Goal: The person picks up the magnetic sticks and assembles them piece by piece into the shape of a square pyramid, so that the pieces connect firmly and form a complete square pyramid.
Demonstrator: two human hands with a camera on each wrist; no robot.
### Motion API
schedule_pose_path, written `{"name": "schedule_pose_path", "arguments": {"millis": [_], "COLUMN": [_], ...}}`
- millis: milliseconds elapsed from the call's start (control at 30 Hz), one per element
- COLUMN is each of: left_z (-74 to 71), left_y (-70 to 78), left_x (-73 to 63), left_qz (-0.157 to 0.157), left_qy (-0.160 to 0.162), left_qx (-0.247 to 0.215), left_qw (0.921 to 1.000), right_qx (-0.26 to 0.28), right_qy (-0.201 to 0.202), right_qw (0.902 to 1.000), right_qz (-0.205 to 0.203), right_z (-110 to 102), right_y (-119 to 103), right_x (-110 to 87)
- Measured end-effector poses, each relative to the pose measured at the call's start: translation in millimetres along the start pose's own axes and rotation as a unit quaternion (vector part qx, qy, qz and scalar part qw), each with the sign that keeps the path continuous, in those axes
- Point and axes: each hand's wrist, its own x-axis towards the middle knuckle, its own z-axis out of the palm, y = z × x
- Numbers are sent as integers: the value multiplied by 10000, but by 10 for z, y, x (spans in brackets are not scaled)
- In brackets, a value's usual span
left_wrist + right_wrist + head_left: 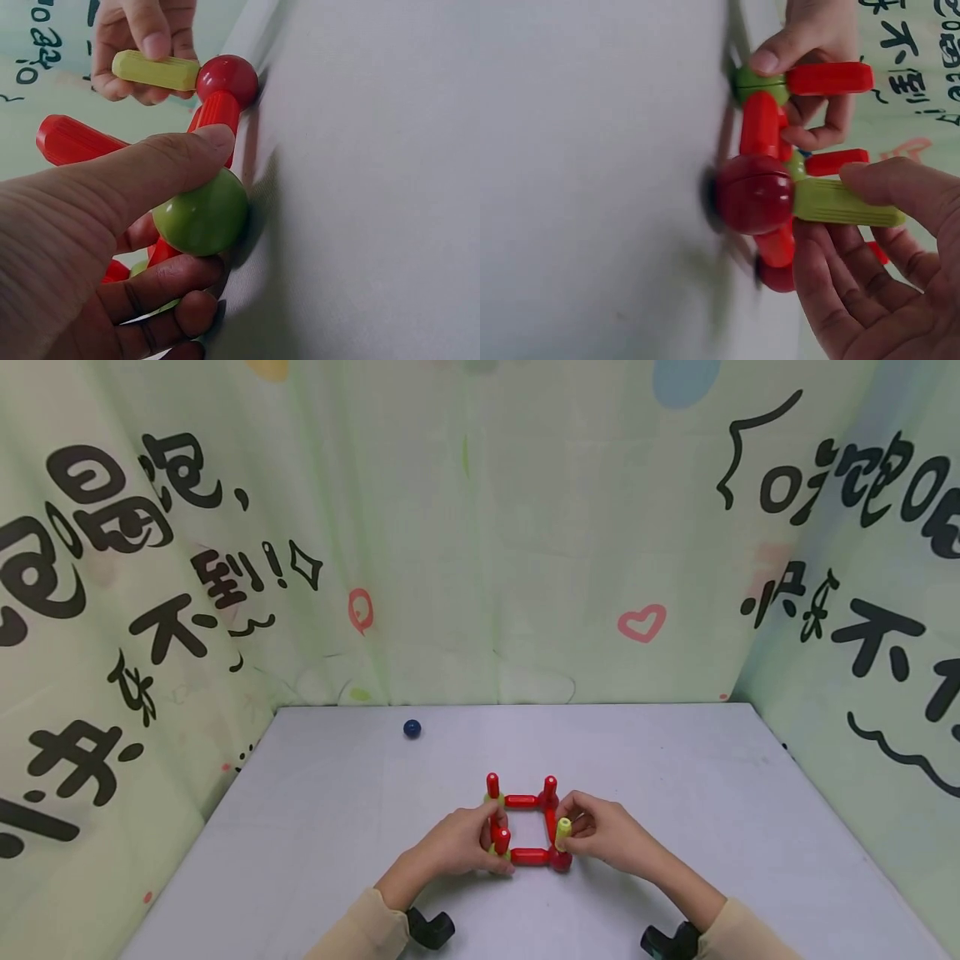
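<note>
On the table lies a square frame of red rods (529, 857) joined by balls. Its left corners are green balls (201, 213) and its right corners are dark red balls (754, 195). Red rods (551, 787) stand upright on three corners. My left hand (468, 841) grips the near left corner, its thumb across the green ball and the red rod beside it. With thumb and fingers, my right hand (603, 833) pinches a yellow-green rod (847, 202), upright on the near right dark red ball, its lower end right at the ball.
A dark blue ball (412, 728) sits near the table's back edge, left of centre. Curtains with black lettering (480, 527) stand behind and at both sides of the white table (337, 793). Black camera mounts (431, 929) are on both wrists.
</note>
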Motion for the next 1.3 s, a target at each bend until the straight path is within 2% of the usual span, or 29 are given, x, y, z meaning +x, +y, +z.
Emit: {"name": "schedule_pose_path", "arguments": {"millis": [233,333,467,567,667,867,1100,1300], "left_z": [-51,-95,-109,-82,-38,31,88,117], "left_y": [-27,-36,-41,-44,-48,-19,46,98], "left_x": [-67,-125,-184,-195,-187,-156,-106,-82], "left_qz": [181,240,522,756,859,836,906,683], "left_qy": [-51,37,219,299,379,645,1016,1150], "left_qx": [-71,-197,-557,-816,-909,-704,-188,50], "left_qw": [9998,9995,9968,9933,9914,9919,9905,9910], "right_qx": [150,312,628,481,106,-349,-711,-892], "right_qy": [-76,-17,61,260,504,798,997,1090], "right_qw": [9999,9995,9980,9984,9986,9962,9921,9897], "right_qz": [17,48,81,111,118,14,271,253], "right_z": [32,35,53,89,150,282,373,401], "right_y": [101,125,136,137,136,70,5,-10], "right_x": [-27,-44,-75,-80,-68,-40,23,39]}}
